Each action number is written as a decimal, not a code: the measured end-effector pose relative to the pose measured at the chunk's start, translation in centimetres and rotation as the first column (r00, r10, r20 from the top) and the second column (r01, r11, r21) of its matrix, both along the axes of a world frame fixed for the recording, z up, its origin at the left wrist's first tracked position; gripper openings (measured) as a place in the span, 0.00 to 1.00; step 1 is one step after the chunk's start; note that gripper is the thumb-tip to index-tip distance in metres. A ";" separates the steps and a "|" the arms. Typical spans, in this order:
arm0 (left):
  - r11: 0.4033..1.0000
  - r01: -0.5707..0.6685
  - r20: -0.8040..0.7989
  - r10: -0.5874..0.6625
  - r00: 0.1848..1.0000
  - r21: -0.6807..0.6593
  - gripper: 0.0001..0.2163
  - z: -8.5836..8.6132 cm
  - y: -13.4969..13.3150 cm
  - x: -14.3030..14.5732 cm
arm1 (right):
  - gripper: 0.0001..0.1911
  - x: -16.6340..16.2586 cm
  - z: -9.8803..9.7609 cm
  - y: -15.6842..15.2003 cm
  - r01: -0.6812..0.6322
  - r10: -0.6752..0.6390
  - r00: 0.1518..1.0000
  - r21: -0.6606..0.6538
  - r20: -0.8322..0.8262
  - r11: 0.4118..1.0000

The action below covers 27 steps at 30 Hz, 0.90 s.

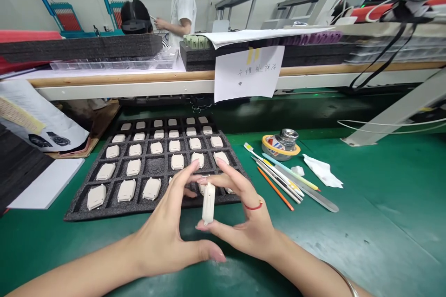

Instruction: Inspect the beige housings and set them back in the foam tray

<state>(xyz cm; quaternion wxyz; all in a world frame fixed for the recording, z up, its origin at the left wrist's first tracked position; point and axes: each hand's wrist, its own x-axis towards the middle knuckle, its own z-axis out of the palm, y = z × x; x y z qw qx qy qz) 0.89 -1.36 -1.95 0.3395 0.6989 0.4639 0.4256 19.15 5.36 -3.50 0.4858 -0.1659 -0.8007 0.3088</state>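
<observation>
A cream watch case [208, 204] stands on edge between the thumb and fingers of my right hand [245, 216], its narrow side facing me. My left hand [170, 227] is beside it with thumb and fingers spread apart; its fingertips come near the top of the case, and whether they touch it I cannot tell. Behind both hands lies a black foam tray [114, 211] with rows of similar cream watch cases [126, 190]. One compartment [155, 165] in the second row from the front has no case in it. My hands hide part of the front row.
Right of the tray lie a toothbrush [256, 152], an orange stick [275, 188], several thin tools, a metal blade [324, 202], a tape roll with a small jar [288, 139] and a white tissue [323, 171]. A shelf [139, 86] crosses behind. A person [183, 9] stands beyond.
</observation>
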 end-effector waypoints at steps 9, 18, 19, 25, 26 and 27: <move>0.943 0.014 0.309 0.095 0.946 -0.334 0.28 0.4 1.2 0.0 | 0.38 -0.4 -0.4 0.6 0.081 -0.102 0.989 0.181 0.108 0.980; 0.895 -0.377 -0.794 0.404 0.454 0.240 0.18 0.9 4.4 -6.7 | 0.32 -0.4 -1.0 0.7 0.091 -0.127 0.977 0.204 0.173 0.975; 0.885 -0.394 -0.806 0.413 0.423 0.247 0.18 0.8 4.7 -7.0 | 0.32 -0.4 -1.0 0.7 0.075 -0.113 0.975 0.194 0.189 0.978; 0.863 -0.425 -0.879 0.403 0.254 0.273 0.20 0.4 5.1 -7.7 | 0.23 -0.7 -1.5 0.7 -0.027 -0.023 0.975 0.220 0.220 0.975; 0.855 -0.444 -0.884 0.403 0.238 0.270 0.19 0.7 5.1 -8.0 | 0.20 -0.8 -1.6 0.7 -0.040 -0.013 0.975 0.233 0.220 0.972; 0.841 -0.472 -0.888 0.405 0.220 0.266 0.17 1.1 5.0 -8.4 | 0.16 -0.8 -1.6 0.7 -0.051 -0.005 0.975 0.243 0.224 0.969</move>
